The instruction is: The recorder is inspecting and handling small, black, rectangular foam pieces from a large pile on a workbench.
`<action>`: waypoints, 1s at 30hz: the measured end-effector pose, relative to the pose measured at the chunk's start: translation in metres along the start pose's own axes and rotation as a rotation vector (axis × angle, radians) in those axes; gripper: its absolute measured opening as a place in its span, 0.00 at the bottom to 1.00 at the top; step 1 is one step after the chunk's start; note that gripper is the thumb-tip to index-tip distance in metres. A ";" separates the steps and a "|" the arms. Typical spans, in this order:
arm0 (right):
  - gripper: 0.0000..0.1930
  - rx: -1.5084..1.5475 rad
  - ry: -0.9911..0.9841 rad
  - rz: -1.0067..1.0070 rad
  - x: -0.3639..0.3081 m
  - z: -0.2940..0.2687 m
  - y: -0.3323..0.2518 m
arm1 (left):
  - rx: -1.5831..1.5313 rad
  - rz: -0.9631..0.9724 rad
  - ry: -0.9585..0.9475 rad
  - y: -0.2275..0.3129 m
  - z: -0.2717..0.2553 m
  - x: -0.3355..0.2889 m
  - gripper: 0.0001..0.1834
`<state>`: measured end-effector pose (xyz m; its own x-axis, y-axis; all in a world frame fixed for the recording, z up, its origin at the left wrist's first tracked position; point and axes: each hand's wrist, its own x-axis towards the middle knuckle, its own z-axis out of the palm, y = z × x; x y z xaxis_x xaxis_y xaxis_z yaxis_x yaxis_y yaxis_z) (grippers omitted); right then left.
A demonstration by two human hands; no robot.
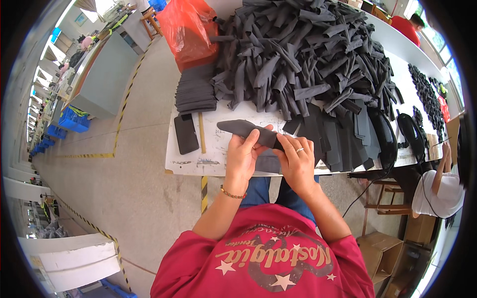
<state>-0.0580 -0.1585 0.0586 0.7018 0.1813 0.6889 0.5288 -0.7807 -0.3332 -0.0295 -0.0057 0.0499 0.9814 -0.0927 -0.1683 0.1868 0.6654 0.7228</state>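
Note:
Both my hands grip a dark grey fabric piece (pixel 237 127), long and narrow with a rounded left end, just above the near edge of the white table (pixel 218 166). My left hand (pixel 242 158) has its thumb on top of the piece near the middle, with the fingers beneath. At the right end, my right hand (pixel 298 163) pinches it between thumb and fingers; a ring is on one finger. Below the hands, a flat grey piece (pixel 268 164) lies at the table edge. Beyond them rises a big heap of similar dark grey pieces (pixel 298 59).
Left on the table are a neat stack of dark pieces (pixel 196 89), a black phone (pixel 186 134), a thin wooden strip (pixel 202 133) and a red plastic bag (pixel 189 32). Flat grey strips (pixel 338 136) and shiny black objects (pixel 385 136) lie right. A person in white (pixel 437 193) sits at the right.

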 end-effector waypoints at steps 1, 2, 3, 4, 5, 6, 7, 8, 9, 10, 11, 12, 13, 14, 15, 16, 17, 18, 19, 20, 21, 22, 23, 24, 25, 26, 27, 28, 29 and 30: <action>0.23 0.037 -0.008 0.039 0.000 0.000 -0.002 | 0.001 0.007 0.001 0.000 0.003 -0.003 0.14; 0.25 0.088 -0.025 0.056 0.000 0.001 -0.003 | -0.079 0.064 -0.062 -0.001 0.009 -0.006 0.16; 0.25 0.096 -0.021 0.048 0.000 0.003 -0.005 | -0.156 0.124 -0.125 -0.001 0.015 -0.009 0.18; 0.26 0.188 -0.027 0.058 0.000 0.006 -0.007 | -0.023 0.149 -0.104 -0.007 0.015 -0.007 0.15; 0.27 0.279 -0.034 0.069 -0.001 0.008 -0.010 | -0.020 0.158 -0.101 -0.013 0.012 -0.003 0.15; 0.26 0.224 -0.072 0.065 0.001 0.006 -0.014 | -0.042 0.163 -0.156 -0.015 0.010 0.000 0.14; 0.26 0.231 -0.071 0.060 -0.002 0.006 -0.014 | -0.064 0.167 -0.210 -0.015 0.007 0.002 0.14; 0.25 0.184 -0.141 0.072 -0.008 0.005 -0.012 | -0.025 0.204 -0.185 -0.015 0.004 0.003 0.14; 0.25 0.128 -0.210 0.088 -0.013 0.001 -0.006 | -0.026 0.205 -0.188 -0.016 0.004 0.003 0.14; 0.23 0.168 -0.189 0.063 -0.017 0.001 0.000 | -0.025 0.222 -0.185 -0.018 0.005 0.003 0.14; 0.23 0.165 -0.188 0.062 -0.019 0.004 0.002 | -0.024 0.237 -0.183 -0.021 0.005 0.003 0.14; 0.23 0.230 -0.192 0.046 -0.020 0.007 0.002 | -0.105 0.180 -0.161 -0.027 0.006 0.002 0.14; 0.22 0.296 -0.196 0.030 -0.019 0.009 0.001 | -0.107 0.175 -0.161 -0.033 0.007 0.000 0.14; 0.21 0.314 -0.196 0.007 -0.016 0.010 0.001 | -0.130 0.150 -0.170 -0.038 0.008 -0.004 0.14; 0.21 0.315 -0.193 0.006 -0.011 0.011 0.001 | -0.149 0.131 -0.182 -0.039 0.009 -0.006 0.15; 0.21 0.338 -0.211 -0.010 -0.006 0.011 0.001 | -0.151 0.116 -0.156 -0.038 0.009 -0.008 0.16; 0.21 0.362 -0.230 -0.026 -0.002 0.010 0.000 | -0.148 0.120 -0.155 -0.036 0.008 -0.009 0.16; 0.21 0.364 -0.230 -0.031 -0.001 0.007 -0.002 | -0.139 0.108 -0.126 -0.030 0.008 -0.007 0.16; 0.21 0.293 -0.245 -0.007 -0.001 0.002 -0.004 | -0.129 0.097 -0.096 -0.024 0.006 -0.005 0.17; 0.20 0.223 -0.260 0.017 -0.002 -0.001 -0.004 | -0.144 0.095 -0.062 -0.017 0.002 0.000 0.14; 0.20 0.227 -0.263 0.014 -0.006 -0.002 -0.002 | -0.144 0.099 -0.057 -0.017 0.002 0.000 0.14; 0.19 0.266 -0.278 0.032 -0.010 -0.003 0.001 | -0.185 0.119 -0.104 -0.020 0.002 0.001 0.14; 0.18 0.305 -0.292 0.051 -0.012 -0.003 0.002 | -0.225 0.138 -0.152 -0.023 0.002 0.002 0.14; 0.16 0.317 -0.254 0.002 -0.009 -0.001 0.004 | -0.265 0.138 -0.176 -0.029 0.004 0.002 0.14; 0.16 0.315 -0.254 0.006 -0.007 0.002 0.006 | -0.265 0.134 -0.177 -0.033 0.004 0.000 0.14; 0.17 0.342 -0.276 -0.018 -0.007 0.005 0.008 | -0.291 0.111 -0.128 -0.038 0.005 -0.002 0.15; 0.17 0.370 -0.299 -0.045 -0.006 0.007 0.010 | -0.316 0.091 -0.077 -0.040 0.005 -0.003 0.16; 0.17 0.370 -0.300 -0.045 -0.006 0.007 0.009 | -0.344 0.069 -0.058 -0.040 0.006 -0.003 0.17; 0.17 0.361 -0.325 -0.009 -0.006 0.006 0.007 | -0.344 0.070 -0.058 -0.040 0.004 -0.004 0.17; 0.17 0.355 -0.351 0.024 -0.006 0.006 0.006 | -0.321 0.054 -0.063 -0.039 0.000 -0.004 0.17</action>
<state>-0.0561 -0.1614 0.0487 0.8017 0.4036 0.4408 0.5976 -0.5465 -0.5867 -0.0408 -0.0316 0.0226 0.9922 -0.0899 -0.0864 0.1205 0.8691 0.4798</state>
